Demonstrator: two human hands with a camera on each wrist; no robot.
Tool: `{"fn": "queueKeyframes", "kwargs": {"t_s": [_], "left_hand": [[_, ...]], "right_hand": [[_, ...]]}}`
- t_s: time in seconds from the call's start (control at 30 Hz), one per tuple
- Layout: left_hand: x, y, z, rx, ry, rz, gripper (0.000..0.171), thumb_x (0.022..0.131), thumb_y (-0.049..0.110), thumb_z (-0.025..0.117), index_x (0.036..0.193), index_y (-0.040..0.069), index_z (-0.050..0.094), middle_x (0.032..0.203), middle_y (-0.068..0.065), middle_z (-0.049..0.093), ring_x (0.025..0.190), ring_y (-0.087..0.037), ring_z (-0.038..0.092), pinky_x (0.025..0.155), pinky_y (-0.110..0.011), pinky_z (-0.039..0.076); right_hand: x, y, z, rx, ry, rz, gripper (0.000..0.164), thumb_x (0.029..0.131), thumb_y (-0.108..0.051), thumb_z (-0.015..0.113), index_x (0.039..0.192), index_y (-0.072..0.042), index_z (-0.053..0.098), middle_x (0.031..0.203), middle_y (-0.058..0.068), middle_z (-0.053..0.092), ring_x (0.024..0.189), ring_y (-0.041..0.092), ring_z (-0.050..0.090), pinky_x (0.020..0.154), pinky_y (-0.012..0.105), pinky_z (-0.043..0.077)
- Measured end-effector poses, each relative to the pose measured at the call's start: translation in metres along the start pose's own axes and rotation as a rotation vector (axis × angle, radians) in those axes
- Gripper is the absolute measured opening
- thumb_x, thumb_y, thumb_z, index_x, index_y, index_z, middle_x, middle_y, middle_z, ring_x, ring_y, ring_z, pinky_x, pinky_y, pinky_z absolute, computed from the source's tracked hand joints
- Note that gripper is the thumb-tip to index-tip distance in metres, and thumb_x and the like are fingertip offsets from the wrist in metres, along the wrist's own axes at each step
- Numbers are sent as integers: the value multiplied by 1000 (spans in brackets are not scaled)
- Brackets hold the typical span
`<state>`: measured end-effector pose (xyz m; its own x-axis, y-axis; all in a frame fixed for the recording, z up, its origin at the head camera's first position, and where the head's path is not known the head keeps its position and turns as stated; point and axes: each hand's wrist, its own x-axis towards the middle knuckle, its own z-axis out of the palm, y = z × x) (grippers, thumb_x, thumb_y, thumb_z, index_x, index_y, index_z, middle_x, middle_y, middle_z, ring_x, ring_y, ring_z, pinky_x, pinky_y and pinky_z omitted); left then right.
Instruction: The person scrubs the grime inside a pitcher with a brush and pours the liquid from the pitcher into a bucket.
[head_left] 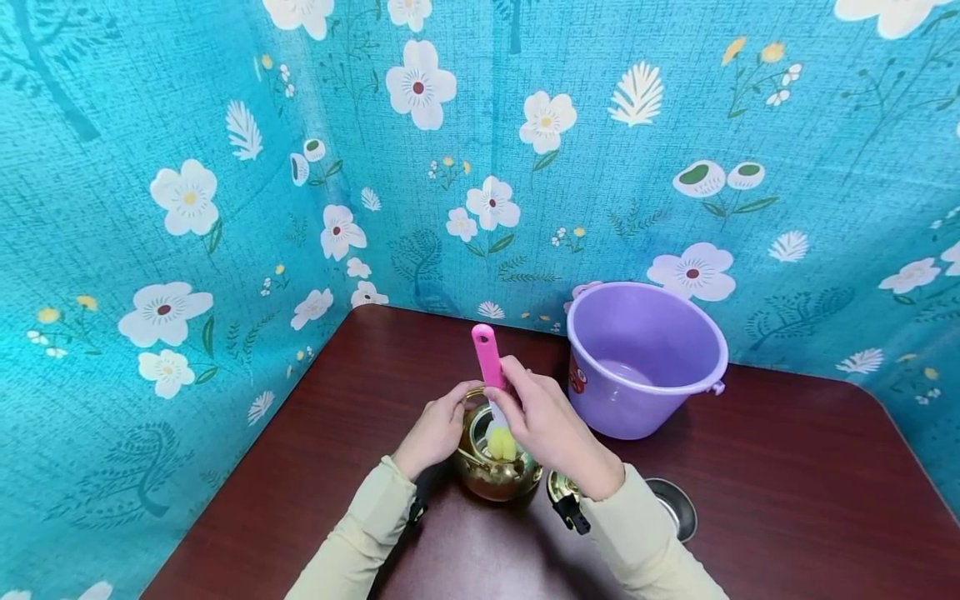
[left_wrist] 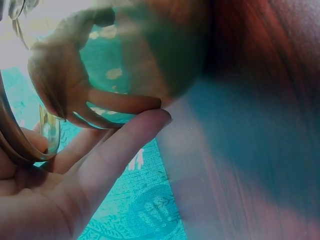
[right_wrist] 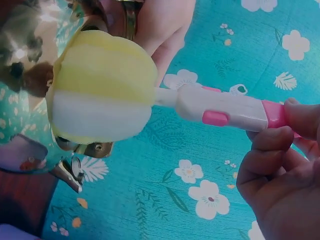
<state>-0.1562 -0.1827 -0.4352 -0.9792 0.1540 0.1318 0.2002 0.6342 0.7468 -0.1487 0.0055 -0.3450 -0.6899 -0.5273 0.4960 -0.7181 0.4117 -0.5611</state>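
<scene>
A shiny gold teapot [head_left: 498, 483] with an uncovered round mouth sits on the dark red table. The left hand [head_left: 435, 429] holds it at its upper left. In the left wrist view, the metal handle [left_wrist: 11, 127] passes by the thumb side of the left hand [left_wrist: 95, 172], and one long finger reaches along the polished body. My right hand [head_left: 551, 421] grips the pink handle of a sponge brush [head_left: 489, 358]. In the right wrist view, its yellow-and-white sponge head [right_wrist: 102, 92] is at the teapot's mouth, partly inside.
A purple bucket [head_left: 630, 417] stands behind and to the right of the teapot. A round gold piece [head_left: 561, 483] lies partly hidden by the right wrist. Beyond the right sleeve is a small steel bowl [head_left: 678, 504]. Blue flowered cloth [head_left: 450, 150] hangs behind the table.
</scene>
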Motion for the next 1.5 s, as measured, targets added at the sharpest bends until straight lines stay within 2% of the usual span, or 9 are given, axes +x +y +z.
{"fn": "queueKeyframes", "kwargs": {"t_s": [0.13,0.23,0.4,0.5,0.77,0.97,1.17,1.3,1.5], "left_hand": [[0,1,0,10,4,5,40,99,1,38,133,15,55,120,-13,68,108,-22,67,93,-41,51],[0,1,0,32,18,15,40,98,0,39,131,14,56,112,-12,71,103,-21,68,86,-37,52],[0,1,-1,57,35,32,39,97,-1,42,129,16,57,105,-9,73,85,-16,64,69,-28,48],[-1,1,-1,58,39,35,38,98,0,42,128,17,57,104,-9,73,80,-15,61,67,-27,46],[-2,1,0,98,46,51,33,97,2,43,122,15,59,103,-8,72,88,-18,65,79,-36,52],[-1,-1,-1,81,34,58,39,96,-1,43,129,17,56,102,-9,71,89,-19,65,82,-37,52],[-1,-1,0,82,24,39,40,97,0,42,130,18,55,100,-10,71,92,-21,67,84,-38,52],[-1,-1,-1,90,21,40,41,96,-1,42,130,18,55,99,-11,71,93,-23,67,84,-40,52],[-1,-1,0,88,24,36,40,97,0,42,131,17,55,100,-11,71,97,-22,68,86,-40,52]], "right_hand": [[-1,-3,1,-66,-12,-39,10,95,-18,60,99,-13,51,68,-6,42,59,5,41,53,19,36],[-3,-4,2,-90,-27,-49,11,94,-16,61,101,-14,52,70,-7,43,60,5,42,53,18,36],[-7,-5,3,-133,-16,-88,16,93,-15,63,106,-14,55,76,-7,49,64,5,45,57,17,39],[-11,-3,5,-159,13,-149,20,92,-13,64,110,-13,57,81,-7,54,68,5,48,62,16,42],[-23,4,11,-194,109,-307,20,92,-12,64,111,-10,59,89,-3,59,71,6,55,66,17,47],[-31,5,10,-188,151,-345,21,92,-11,63,112,-9,61,85,-3,54,65,6,49,63,15,44],[-37,7,8,-199,182,-374,12,96,-16,58,105,-8,61,87,-3,57,68,7,53,63,17,46],[-41,10,8,-201,229,-425,16,100,-19,52,102,-7,62,88,-3,58,68,6,55,63,17,46],[-46,14,9,-197,301,-456,19,99,-20,53,104,-5,65,93,-1,67,78,9,65,71,24,52]]}}
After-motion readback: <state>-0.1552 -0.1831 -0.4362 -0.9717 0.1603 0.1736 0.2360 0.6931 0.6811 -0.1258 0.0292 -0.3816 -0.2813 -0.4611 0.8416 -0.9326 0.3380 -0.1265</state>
